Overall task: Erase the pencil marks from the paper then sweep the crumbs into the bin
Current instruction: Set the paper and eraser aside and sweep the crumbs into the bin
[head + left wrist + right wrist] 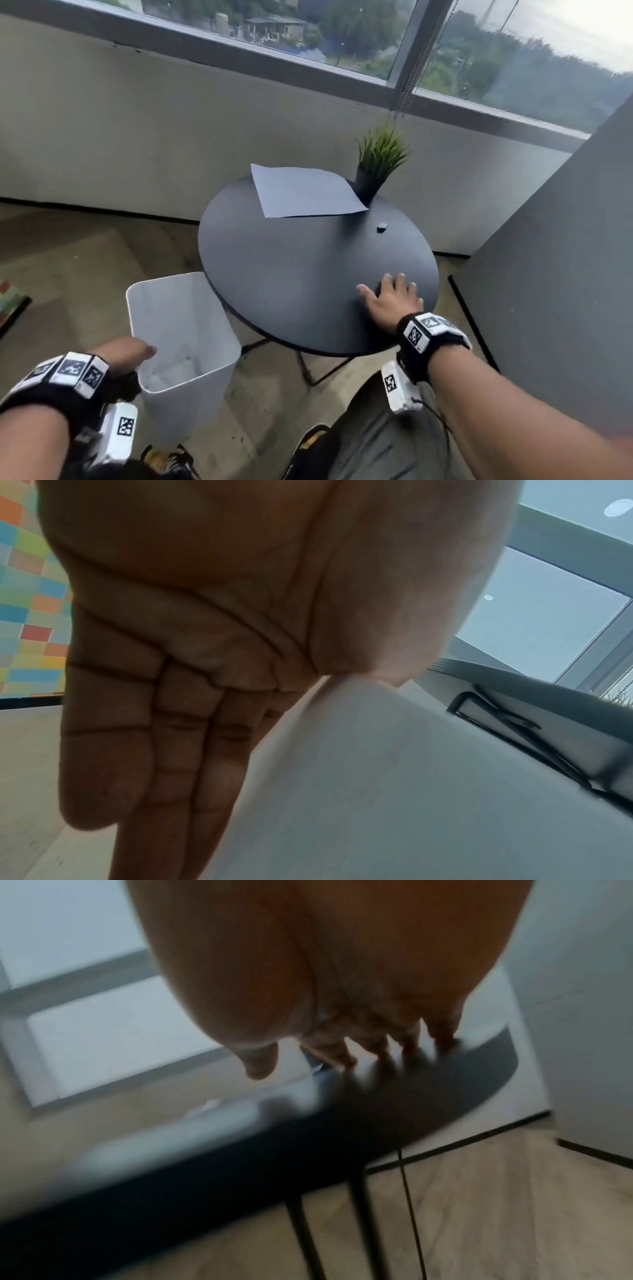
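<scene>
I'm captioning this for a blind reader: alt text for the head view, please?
A left hand holds a white bin beside a round black table while the right hand rests flat on it.

Bare tabletop (291, 274) mid-table, paper (305, 192) and plant (376, 164) at back

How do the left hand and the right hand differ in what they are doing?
The left hand grips the white bin at its rim, beside the table; the right hand lies flat with fingers spread on the round black table, holding nothing. Both wear black wrist straps.
</scene>
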The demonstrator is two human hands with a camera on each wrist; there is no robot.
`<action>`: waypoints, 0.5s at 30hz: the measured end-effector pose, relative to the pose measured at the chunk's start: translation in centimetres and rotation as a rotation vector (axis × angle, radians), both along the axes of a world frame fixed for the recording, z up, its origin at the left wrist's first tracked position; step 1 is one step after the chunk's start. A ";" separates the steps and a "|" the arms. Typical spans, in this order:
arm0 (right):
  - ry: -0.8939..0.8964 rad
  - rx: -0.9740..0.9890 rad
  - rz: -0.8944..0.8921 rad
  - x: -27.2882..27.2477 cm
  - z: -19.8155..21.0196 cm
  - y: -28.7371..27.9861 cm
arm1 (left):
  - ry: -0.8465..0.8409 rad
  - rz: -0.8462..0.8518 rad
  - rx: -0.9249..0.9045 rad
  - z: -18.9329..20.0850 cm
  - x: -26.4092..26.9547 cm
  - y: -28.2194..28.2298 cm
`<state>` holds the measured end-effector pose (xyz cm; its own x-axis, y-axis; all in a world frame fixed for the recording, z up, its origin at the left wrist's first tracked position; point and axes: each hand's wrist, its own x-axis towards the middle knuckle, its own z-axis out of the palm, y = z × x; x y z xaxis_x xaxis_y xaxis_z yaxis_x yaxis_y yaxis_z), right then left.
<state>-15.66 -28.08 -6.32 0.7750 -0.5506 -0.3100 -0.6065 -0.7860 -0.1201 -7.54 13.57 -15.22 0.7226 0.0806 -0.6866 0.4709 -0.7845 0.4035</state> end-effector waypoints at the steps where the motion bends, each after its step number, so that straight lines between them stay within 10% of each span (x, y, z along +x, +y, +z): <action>1: 0.027 0.001 0.070 -0.4 -0.4 1.5 | -0.004 -0.012 0.003 0.4 -0.2 -0.2; 6: -0.071 0.322 0.787 -1.6 1.3 9.8 | -0.004 -0.049 -0.007 0.5 -0.1 -0.3; 9: -0.250 0.256 0.438 2.0 1.8 2.4 | -0.029 -0.053 0.001 0.8 -0.3 0.0; 12: -0.008 -0.011 0.084 4.5 0.9 -5.1 | -0.054 -0.041 -0.012 1.3 -0.4 -0.1; 15: 0.110 -0.078 0.183 4.8 0.1 -2.5 | -0.094 -0.025 -0.029 1.6 -0.2 -0.3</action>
